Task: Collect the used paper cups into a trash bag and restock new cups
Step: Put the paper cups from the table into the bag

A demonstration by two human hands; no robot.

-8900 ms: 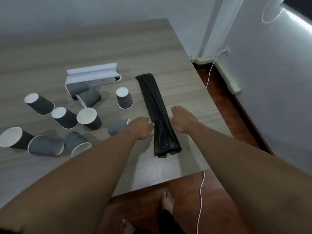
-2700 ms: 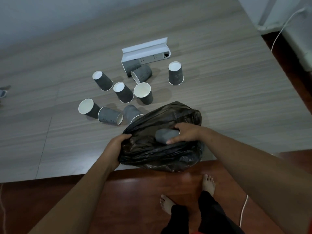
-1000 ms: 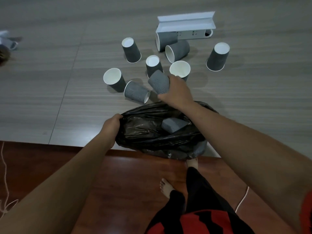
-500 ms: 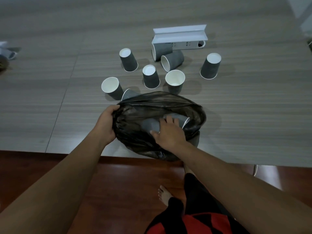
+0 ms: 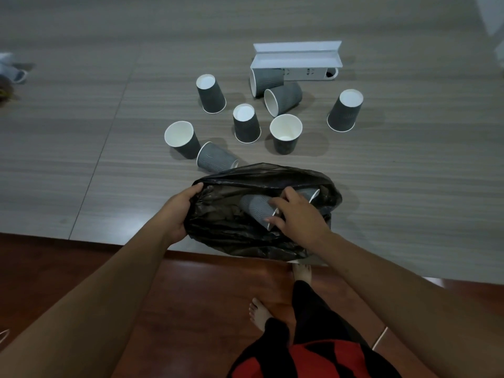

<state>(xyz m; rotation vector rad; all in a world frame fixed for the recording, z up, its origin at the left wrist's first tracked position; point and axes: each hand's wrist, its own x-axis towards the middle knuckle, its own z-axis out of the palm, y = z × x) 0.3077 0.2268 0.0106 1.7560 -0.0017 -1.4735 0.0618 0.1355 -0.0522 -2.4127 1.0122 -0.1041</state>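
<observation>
A black trash bag (image 5: 231, 227) lies open at the near edge of the table. My left hand (image 5: 178, 212) grips its left rim and holds the mouth open. My right hand (image 5: 298, 214) is inside the mouth, thumb and fingers around the rim end of a grey ribbed paper cup (image 5: 255, 207) lying on its side in the bag. A second cup (image 5: 312, 193) peeks out behind that hand. Several more grey cups are scattered beyond the bag: one on its side (image 5: 215, 160) just past the bag, one upright (image 5: 285, 132), one upside down (image 5: 246, 124).
A white open box (image 5: 297, 60) lies at the back, with a cup on its side (image 5: 266, 80) at its mouth. The grey wooden table (image 5: 409, 173) ends just under the bag; below is red-brown floor and my bare feet (image 5: 259, 312). Pale clutter (image 5: 12, 72) sits far left.
A second ago my right hand lifted a cup off the table beyond the bag; it has carried the cup down into the bag. My left hand keeps holding the rim.
</observation>
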